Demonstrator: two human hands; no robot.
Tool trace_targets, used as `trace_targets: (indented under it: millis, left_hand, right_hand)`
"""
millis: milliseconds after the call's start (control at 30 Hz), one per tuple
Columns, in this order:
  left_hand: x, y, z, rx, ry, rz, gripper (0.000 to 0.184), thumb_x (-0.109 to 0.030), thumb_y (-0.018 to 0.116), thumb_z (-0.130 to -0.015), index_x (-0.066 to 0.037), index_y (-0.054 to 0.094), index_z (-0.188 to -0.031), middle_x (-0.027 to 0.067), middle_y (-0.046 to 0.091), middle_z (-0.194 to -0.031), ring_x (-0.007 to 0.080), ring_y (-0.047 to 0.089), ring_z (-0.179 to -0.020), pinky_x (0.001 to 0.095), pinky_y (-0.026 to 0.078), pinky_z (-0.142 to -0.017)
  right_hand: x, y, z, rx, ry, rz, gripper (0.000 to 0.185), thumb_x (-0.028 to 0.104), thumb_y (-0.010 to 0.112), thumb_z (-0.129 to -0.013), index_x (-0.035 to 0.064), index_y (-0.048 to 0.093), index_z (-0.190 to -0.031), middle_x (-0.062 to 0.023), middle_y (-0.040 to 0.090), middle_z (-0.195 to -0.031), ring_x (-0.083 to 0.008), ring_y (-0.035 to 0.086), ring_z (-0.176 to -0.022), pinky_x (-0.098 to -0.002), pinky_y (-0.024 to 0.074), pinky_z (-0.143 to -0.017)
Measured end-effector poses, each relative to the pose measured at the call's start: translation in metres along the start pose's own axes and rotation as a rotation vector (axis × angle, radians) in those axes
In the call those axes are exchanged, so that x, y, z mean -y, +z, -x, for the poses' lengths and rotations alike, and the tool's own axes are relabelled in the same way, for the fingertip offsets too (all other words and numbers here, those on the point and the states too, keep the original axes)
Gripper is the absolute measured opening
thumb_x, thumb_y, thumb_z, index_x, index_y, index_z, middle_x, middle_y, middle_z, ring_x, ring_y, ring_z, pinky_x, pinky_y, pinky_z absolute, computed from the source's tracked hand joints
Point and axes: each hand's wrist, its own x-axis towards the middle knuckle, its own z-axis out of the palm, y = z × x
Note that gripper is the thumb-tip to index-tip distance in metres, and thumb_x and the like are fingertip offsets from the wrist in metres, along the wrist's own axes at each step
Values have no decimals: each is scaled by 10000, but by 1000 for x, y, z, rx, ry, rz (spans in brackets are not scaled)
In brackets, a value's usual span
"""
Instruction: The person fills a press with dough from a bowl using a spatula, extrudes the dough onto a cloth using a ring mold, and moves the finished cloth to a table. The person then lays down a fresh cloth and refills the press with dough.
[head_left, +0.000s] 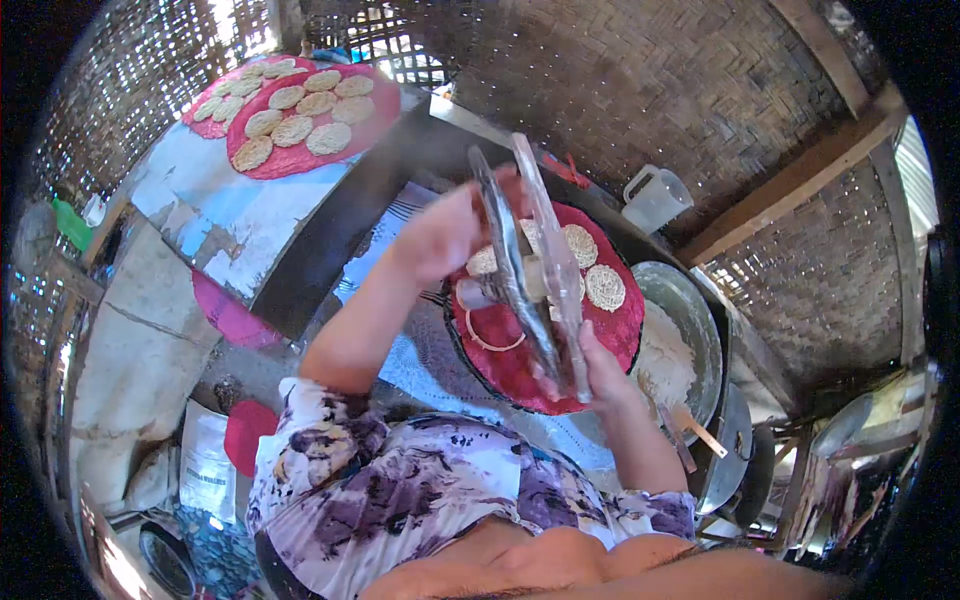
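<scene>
Two flat plastic-covered boards, a darker one (515, 265) and a paler one (555, 260), stand nearly on edge above a round pink cloth (620, 345). My left hand (450, 235), blurred by motion, grips their upper end, with its fingertips partly hidden. At their lower end my right hand (603, 368) holds the paler board's edge. A short cylindrical piece (475, 293) juts from the darker board's left side. Pale flat rounds (605, 287) lie on the cloth, some hidden behind the boards. A thin pale ring (495, 345) shows at lower left.
To the right, a large metal basin (710, 330) holds pale shredded food (662, 360), with a wooden-handled tool (700, 430) at its rim. A clear plastic jug (657, 198) stands behind. More rounds rest on pink cloths (370, 140) at the upper left.
</scene>
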Motion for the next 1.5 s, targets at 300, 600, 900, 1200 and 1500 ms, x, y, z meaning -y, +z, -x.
trace_targets:
  millis: [300,600,900,1200,1500]
  left_hand:
    - [35,-21,-38,20,14,795,657,-603,317,-850,-60,451,-1195,-10,460,-591,172,487,-621,381,416,-720]
    - [61,-35,-18,-98,48,835,616,-624,357,-830,-97,554,-1079,-36,409,-493,134,442,-499,346,434,-582]
    - [32,-60,-25,-101,84,782,589,-628,349,-830,-99,568,-966,-33,335,-444,134,383,-428,329,405,-531]
    - [66,-43,-26,-113,37,896,534,-604,352,-841,-123,583,-818,-46,276,-389,112,317,-352,289,352,-457]
    - [34,-36,2,-257,32,745,542,-588,299,-859,-127,504,-664,-62,232,-375,90,266,-318,268,286,-404]
  right_hand:
    - [28,-28,17,-177,192,148,578,551,257,-897,63,530,-1042,-87,616,-715,-136,540,-483,-243,408,-411]
    - [35,-22,18,-287,296,494,552,520,325,-898,39,593,-848,-72,607,-652,-133,535,-458,-252,426,-412]
    - [30,-12,-16,-395,147,684,485,463,429,-881,20,588,-764,-49,542,-572,-123,495,-426,-265,413,-394]
    - [41,-17,15,-511,166,840,499,478,463,-854,7,618,-797,-47,547,-557,-125,502,-429,-274,397,-395]
    - [17,9,8,-458,170,678,463,454,453,-870,24,584,-759,-41,517,-525,-110,469,-389,-266,364,-359]
